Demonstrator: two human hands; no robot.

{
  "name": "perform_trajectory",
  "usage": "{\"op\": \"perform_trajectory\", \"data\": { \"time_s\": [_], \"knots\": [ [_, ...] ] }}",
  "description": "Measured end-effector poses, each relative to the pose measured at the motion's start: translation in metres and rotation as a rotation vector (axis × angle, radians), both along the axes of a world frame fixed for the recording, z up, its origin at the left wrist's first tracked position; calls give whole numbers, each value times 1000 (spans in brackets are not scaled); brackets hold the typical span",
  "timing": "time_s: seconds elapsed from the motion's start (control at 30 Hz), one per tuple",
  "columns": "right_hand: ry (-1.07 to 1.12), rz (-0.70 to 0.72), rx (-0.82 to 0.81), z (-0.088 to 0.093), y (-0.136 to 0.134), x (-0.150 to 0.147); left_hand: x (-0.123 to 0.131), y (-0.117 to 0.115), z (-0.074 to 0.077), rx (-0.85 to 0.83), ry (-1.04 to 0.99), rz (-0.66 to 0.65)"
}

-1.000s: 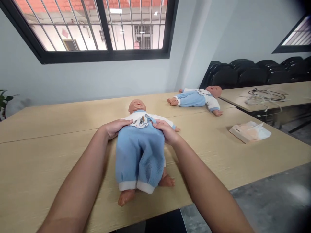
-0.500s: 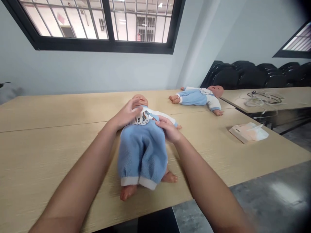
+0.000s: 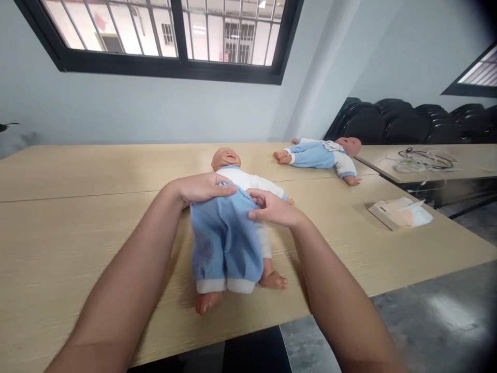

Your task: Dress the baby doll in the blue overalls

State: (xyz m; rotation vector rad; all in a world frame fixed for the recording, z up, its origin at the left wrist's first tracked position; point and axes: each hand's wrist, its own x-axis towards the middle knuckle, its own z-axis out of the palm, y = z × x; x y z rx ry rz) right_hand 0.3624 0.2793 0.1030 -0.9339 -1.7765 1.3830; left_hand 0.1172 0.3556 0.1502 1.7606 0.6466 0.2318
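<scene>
- My left hand [image 3: 200, 187] held the waistband of the soft, sky-blue fleece trousers with white cuffs [image 3: 225, 238], thumb lying across the cloth; some of its fingers were hidden, so I cannot tell how they lay.
- My right hand [image 3: 274, 206] had the other side of that waistband pinched narrowly between thumb and fingers.
- The trousers lay over the lower body of a pinkish plastic baby doll in a white top with blue trim [image 3: 236, 176], near the front edge of the pale wood-grain table [image 3: 97, 243].
- The doll was on its back, its head toward the far edge and its bare feet toward the front edge; one foot showed below a cuff, the other beside the trousers, under a whitish leg covering.
- A second plastic doll in blue-and-white clothes [image 3: 314, 154] lay close to the table's far edge, toward the right end.
- An opened, pale tissue pack with a white sheet sticking up [image 3: 399, 212] rested near the table's right edge.
- Coiled black and white cables [image 3: 425, 159] lay on the neighbouring table [image 3: 479, 160].
</scene>
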Motion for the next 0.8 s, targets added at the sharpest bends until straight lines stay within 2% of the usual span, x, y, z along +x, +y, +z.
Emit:
{"op": "perform_trajectory", "data": {
  "time_s": [0.1, 0.17, 0.27, 0.37, 0.47, 0.57, 0.7, 0.8],
  "knots": [
    [-108, -25, 63, 3, -2, -6, 4, -3, -7, -62, -164, 106],
    [-98, -54, 79, 1, 0, -9, 6, -5, -8, -67, -195, 69],
    [-21, -189, 117, -5, 5, -12, 7, -5, -6, 26, -121, -54],
    [79, -286, 91, -10, 8, -12, 6, -1, -4, 172, 37, -107],
    [142, -218, -2, -12, 7, -11, 5, 2, -6, 198, 114, -137],
    [160, -100, -51, -11, 4, -10, 2, 5, -10, 110, 3, -65],
    [-68, -75, -1, -5, 0, -9, -1, 5, -16, -55, -216, 57],
    [-135, -106, -31, -3, -1, -9, 0, 4, -14, -71, -161, 9]
  ]
}}
